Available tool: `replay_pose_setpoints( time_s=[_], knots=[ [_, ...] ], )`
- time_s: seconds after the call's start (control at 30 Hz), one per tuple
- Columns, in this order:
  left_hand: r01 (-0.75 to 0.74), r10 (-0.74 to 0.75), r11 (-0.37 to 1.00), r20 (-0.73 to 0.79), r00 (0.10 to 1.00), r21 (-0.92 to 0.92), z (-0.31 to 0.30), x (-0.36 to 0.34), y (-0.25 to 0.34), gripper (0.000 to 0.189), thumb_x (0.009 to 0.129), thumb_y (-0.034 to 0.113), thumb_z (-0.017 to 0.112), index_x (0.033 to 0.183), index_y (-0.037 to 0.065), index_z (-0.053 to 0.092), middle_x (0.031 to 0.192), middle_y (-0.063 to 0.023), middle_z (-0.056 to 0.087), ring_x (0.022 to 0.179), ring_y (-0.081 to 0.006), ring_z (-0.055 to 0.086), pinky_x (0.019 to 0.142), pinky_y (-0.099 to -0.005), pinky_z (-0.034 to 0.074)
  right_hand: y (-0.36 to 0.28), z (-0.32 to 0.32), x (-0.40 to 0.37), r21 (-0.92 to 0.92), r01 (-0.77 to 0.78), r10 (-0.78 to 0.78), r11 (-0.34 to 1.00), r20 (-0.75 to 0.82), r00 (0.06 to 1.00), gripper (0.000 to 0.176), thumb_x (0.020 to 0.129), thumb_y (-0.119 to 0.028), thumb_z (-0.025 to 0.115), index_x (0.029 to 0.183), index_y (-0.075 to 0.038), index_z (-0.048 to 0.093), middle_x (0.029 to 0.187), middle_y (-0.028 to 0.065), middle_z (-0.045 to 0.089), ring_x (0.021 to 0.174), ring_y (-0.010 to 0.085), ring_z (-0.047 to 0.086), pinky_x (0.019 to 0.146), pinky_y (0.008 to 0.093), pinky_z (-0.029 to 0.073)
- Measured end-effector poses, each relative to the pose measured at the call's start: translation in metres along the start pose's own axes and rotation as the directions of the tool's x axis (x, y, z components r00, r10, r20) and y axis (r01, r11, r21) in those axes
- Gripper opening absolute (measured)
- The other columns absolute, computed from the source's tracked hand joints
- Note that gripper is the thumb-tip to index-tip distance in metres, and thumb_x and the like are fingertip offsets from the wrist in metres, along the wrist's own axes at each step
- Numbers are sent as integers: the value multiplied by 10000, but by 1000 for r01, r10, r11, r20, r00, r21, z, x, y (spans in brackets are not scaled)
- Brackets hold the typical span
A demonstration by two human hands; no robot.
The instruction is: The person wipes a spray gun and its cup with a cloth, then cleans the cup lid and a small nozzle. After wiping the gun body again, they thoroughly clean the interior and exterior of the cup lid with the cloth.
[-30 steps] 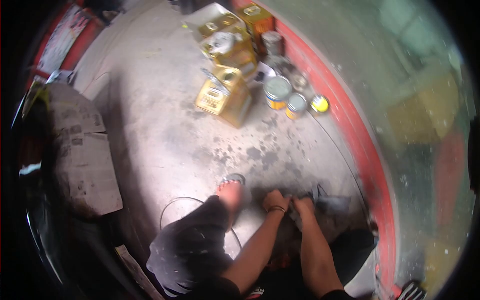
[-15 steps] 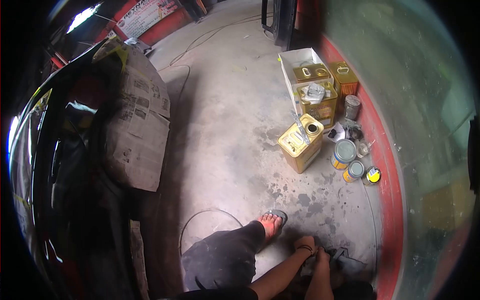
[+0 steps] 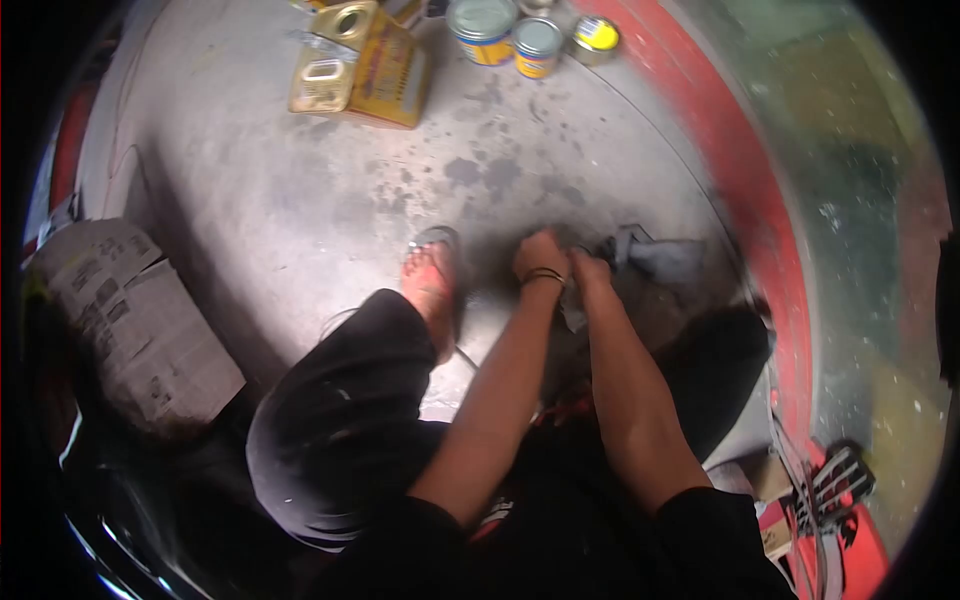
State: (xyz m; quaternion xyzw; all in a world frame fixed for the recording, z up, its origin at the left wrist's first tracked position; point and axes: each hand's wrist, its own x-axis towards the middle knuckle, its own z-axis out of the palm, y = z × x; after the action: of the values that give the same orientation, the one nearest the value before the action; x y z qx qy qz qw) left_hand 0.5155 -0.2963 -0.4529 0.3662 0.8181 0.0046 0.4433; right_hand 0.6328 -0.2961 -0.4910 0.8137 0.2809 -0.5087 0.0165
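My left hand (image 3: 541, 256), with dark bands at the wrist, is closed low over the floor between my legs. Right beside it, my right hand (image 3: 589, 270) is closed too. A crumpled pale grey cloth (image 3: 573, 310) shows below and between the two fists, and both appear to grip it; most of it is hidden by the hands and forearms. Another grey cloth (image 3: 665, 257), bunched at its left end, lies on the floor just right of my right hand. Whether the two pieces join cannot be seen.
A gold metal can (image 3: 385, 75) stands ahead on stained concrete. Near it are a large lidded tin (image 3: 483, 30), a smaller tin (image 3: 537, 48) and a yellow-topped tin (image 3: 596, 38). Newspaper masking (image 3: 165, 335) covers a dark car panel at left. A red ledge (image 3: 735, 150) runs along the right.
The view has tilted down, so the cans now sit at the top edge and my arms nearer the middle. Both hands stay closed and close together; the grey cloth shows more clearly.
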Motion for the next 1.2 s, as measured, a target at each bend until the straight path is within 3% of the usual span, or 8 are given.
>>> replay_pose_setpoints(
  time_s=[0.23, 0.33, 0.47, 0.6, 0.8, 0.9, 1.0, 1.2],
  knots=[
    [-209, 186, 975, -244, 952, -72, 14, -19, -7, 190, 916, 270, 765, 1012, 106, 765, 1037, -183, 781, 995, -387, 752, 881, -489, 599, -54, -119, -91, -456, 249, -243, 854, 74, 967, 630, 861, -555, 793, 1193, -21, 763, 1264, 184, 757, 1211, 333, 703, 1015, 434, 526],
    [-236, 213, 938, -116, 970, -252, 9, -27, 12, 211, 931, 243, 765, 1058, 79, 726, 1036, -199, 775, 973, -389, 753, 856, -471, 592, -58, -132, -84, -620, 404, -494, 673, 30, 869, 427, 891, -496, 786, 1119, -137, 810, 1200, 144, 777, 1135, 323, 724, 997, 411, 546],
    [-462, 378, 698, -266, 887, -548, 21, -41, 35, 181, 949, 139, 763, 1096, 69, 684, 910, -152, 763, 781, -288, 718, 773, -399, 570, -64, -148, -55, -399, 511, -505, 761, 129, 853, 292, 913, -410, 774, 1147, -242, 820, 1249, 149, 752, 1143, 314, 715, 995, 421, 543],
    [-555, 478, 676, -285, 831, -484, 10, -48, 56, 193, 956, 165, 769, 1114, 74, 706, 904, -155, 761, 783, -293, 722, 758, -404, 571, -52, -158, -49, -424, 677, -710, 602, 104, 696, 253, 958, -252, 757, 1164, -109, 793, 1056, 140, 786, 993, 279, 734, 940, 399, 550],
    [-455, 437, 769, -150, 887, -449, 5, -47, 65, 233, 898, 237, 799, 1060, 81, 736, 946, -193, 768, 889, -364, 747, 821, -440, 579, -43, -167, -41, -271, 755, -752, 597, 140, 644, 229, 951, -206, 723, 1136, -82, 776, 1070, 152, 781, 1013, 338, 736, 926, 429, 556],
    [-487, 429, 753, -230, 873, -444, 4, -49, 75, 108, 855, 115, 767, 937, 61, 723, 793, -136, 731, 718, -283, 702, 711, -398, 554, -42, -165, -43, -286, 763, -774, 579, 99, 625, 221, 956, -198, 712, 1139, -90, 772, 1060, 150, 782, 988, 341, 735, 897, 436, 556],
    [-481, 410, 751, -252, 877, -453, 2, -51, 77, 199, 868, 226, 791, 975, 64, 749, 865, -161, 764, 818, -310, 743, 780, -411, 570, -44, -167, -45, -257, 770, -781, 584, 83, 619, 219, 958, -198, 707, 1140, -96, 772, 1062, 147, 782, 983, 335, 732, 888, 437, 553],
    [-424, 397, 757, -166, 903, -497, 5, -49, 74, 210, 874, 181, 777, 1024, 37, 752, 851, -117, 766, 783, -188, 715, 768, -358, 564, -39, -165, -37, -213, 713, -714, 667, 90, 695, 222, 961, -210, 722, 1145, -99, 777, 1055, 153, 782, 972, 321, 730, 903, 430, 554]
  ],
)
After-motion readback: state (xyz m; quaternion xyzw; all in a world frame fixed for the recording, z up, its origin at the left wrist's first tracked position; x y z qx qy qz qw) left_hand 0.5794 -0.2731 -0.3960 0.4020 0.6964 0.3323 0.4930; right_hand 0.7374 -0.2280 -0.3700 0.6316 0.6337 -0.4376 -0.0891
